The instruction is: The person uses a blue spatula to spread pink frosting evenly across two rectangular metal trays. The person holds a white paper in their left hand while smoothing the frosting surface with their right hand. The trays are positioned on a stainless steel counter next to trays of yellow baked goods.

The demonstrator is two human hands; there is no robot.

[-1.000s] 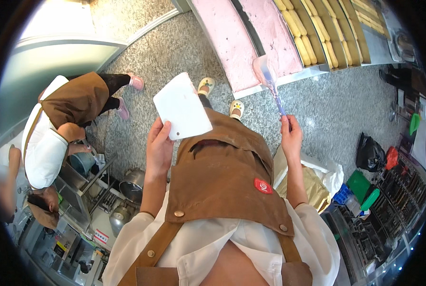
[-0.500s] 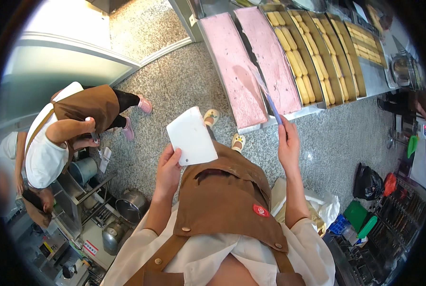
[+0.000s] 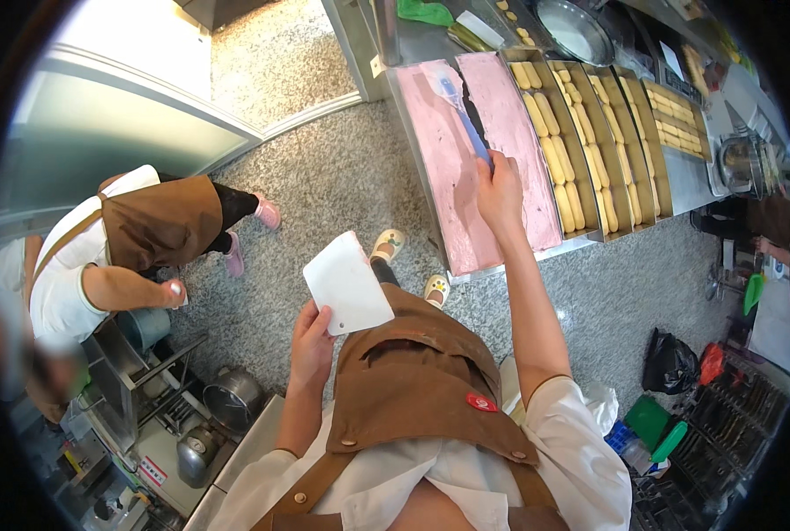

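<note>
The right hand (image 3: 499, 196), gripping the blue-handled spatula (image 3: 471, 128), has swung its head over the left pink cream slab's (image 3: 455, 208) far end — work seemingly moves there — while the left hand (image 3: 311, 350) (pinching a white scraper (image 3: 349, 285)) stays short of that slab.

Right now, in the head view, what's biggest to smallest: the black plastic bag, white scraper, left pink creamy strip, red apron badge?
1. Left pink creamy strip
2. White scraper, which is nearer the camera than the bag
3. Black plastic bag
4. Red apron badge
</note>
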